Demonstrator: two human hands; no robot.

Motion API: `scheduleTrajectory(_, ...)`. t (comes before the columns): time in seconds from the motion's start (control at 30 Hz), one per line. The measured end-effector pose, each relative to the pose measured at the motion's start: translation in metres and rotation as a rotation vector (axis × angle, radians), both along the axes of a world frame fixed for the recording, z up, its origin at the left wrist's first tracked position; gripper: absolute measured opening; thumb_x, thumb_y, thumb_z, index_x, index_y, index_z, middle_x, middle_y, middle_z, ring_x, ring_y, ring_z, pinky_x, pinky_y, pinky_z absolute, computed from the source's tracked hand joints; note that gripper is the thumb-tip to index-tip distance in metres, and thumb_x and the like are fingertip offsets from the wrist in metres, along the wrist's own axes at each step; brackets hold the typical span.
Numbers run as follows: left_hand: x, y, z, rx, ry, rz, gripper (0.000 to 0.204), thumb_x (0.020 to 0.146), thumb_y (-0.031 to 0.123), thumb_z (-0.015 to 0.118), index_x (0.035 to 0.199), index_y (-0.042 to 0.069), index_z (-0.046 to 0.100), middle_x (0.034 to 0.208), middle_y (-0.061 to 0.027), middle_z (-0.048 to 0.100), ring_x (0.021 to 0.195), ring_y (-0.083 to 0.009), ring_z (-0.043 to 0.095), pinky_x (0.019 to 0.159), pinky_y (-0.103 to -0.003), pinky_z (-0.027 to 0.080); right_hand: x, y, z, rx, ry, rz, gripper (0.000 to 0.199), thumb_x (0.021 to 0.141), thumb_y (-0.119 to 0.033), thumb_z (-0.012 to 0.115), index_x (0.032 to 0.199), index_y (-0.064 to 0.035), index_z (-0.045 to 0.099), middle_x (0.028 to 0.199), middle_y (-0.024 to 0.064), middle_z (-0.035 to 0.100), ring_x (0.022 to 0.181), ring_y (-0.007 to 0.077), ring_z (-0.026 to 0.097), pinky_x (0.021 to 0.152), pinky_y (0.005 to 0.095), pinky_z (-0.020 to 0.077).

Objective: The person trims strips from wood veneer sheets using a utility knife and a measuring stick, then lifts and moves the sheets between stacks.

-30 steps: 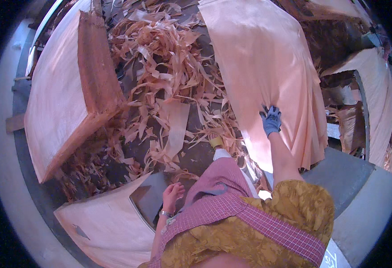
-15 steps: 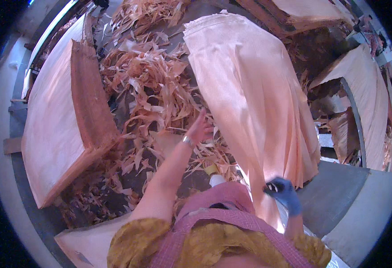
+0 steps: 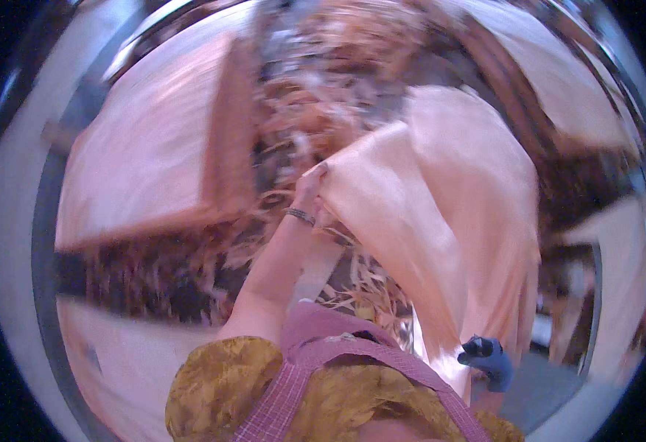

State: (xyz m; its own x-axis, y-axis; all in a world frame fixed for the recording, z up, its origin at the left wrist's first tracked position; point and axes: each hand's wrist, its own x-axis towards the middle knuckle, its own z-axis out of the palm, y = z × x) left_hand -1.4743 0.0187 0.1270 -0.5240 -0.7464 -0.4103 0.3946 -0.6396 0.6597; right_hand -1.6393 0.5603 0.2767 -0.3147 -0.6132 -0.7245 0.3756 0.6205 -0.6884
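My bare left hand (image 3: 310, 189), with a band on its wrist, grips the far left corner of a thin, pale wood veneer sheet (image 3: 393, 199). That corner is lifted and turned toward the left. At the sheet's gathered near end, my right hand (image 3: 489, 361), in a blue and black glove, is closed on its edge; the exact grip of the fingers is blurred. Beneath and to the right of the raised sheet lies a draped stack of similar veneer sheets (image 3: 485, 169), its near end hanging in folds.
A thick veneer stack (image 3: 146, 162) stands at the left, another pale stack (image 3: 127, 357) at the near left. Torn veneer strips (image 3: 301, 110) litter the floor between the stacks. More veneer (image 3: 544, 74) lies at the far right; a grey surface (image 3: 544, 387) is beside my right hand.
My left hand has gone from open beside the stack to holding the sheet's corner, which is now raised and pulled left. The whole view has swung, blurring the surroundings.
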Motion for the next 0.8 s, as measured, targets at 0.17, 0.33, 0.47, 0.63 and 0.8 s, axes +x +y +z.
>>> scheduleTrajectory(0.17, 0.283, -0.06, 0.044, -0.062, -0.179, 0.618, 0.013, 0.089, 0.014, 0.064, 0.1, 0.007, 0.065, 0.095, -0.0047, 0.066, 0.087, -0.0165, 0.064, 0.076, -0.033, 0.053, 0.025, -0.193, -0.004, -0.124, 0.275, 0.506, 0.026, 0.067, -0.004, 0.085, 0.086, -0.002, 0.068, 0.079, -0.0002, 0.065, 0.073, 0.0091, 0.058, 0.069, 0.0269, 0.0489)
scheduleTrajectory(0.33, 0.548, -0.06, 0.112, -0.107, -0.029, 1.117, 0.018, 0.089, 0.014, 0.063, 0.106, 0.008, 0.063, 0.101, -0.003, 0.065, 0.095, -0.0175, 0.062, 0.082, -0.034, 0.053, 0.159, -0.445, 0.035, -0.318, 0.564, 1.038, 0.019, 0.07, -0.005, 0.081, 0.081, -0.0006, 0.067, 0.072, 0.0026, 0.066, 0.067, 0.0102, 0.058, 0.061, 0.0284, 0.0478)
scheduleTrajectory(0.47, 0.725, -0.031, 0.11, -0.115, -0.063, 1.531, 0.02, 0.09, 0.018, 0.064, 0.106, 0.008, 0.063, 0.101, -0.0046, 0.067, 0.095, -0.0193, 0.064, 0.084, -0.037, 0.055, 0.31, -0.623, 0.054, -0.488, 0.769, 1.338, 0.015, 0.071, -0.008, 0.078, 0.08, -0.001, 0.067, 0.066, 0.0009, 0.06, 0.061, 0.0108, 0.051, 0.058, 0.0308, 0.0439)
scheduleTrajectory(0.63, 0.884, -0.005, 0.17, -0.142, -0.076, 1.796, 0.023, 0.087, 0.018, 0.066, 0.108, 0.012, 0.061, 0.1, -0.0018, 0.062, 0.094, -0.0165, 0.062, 0.078, -0.033, 0.052, 0.522, -0.818, 0.07, -0.748, 0.73, 1.378, 0.022, 0.068, -0.005, 0.08, 0.085, -0.0007, 0.068, 0.074, 0.0016, 0.065, 0.07, 0.0103, 0.058, 0.068, 0.0278, 0.0489)
scheduleTrajectory(0.8, 0.97, 0.025, 0.155, -0.106, -0.212, 2.092, 0.022, 0.086, 0.02, 0.067, 0.105, 0.013, 0.061, 0.094, -0.0019, 0.066, 0.087, -0.0158, 0.064, 0.069, -0.031, 0.054, 0.732, -0.961, 0.084, -0.95, 0.753, 1.72, 0.027, 0.072, -0.011, 0.08, 0.09, 0.0037, 0.067, 0.08, 0.0042, 0.069, 0.076, 0.009, 0.061, 0.072, 0.0278, 0.0506)
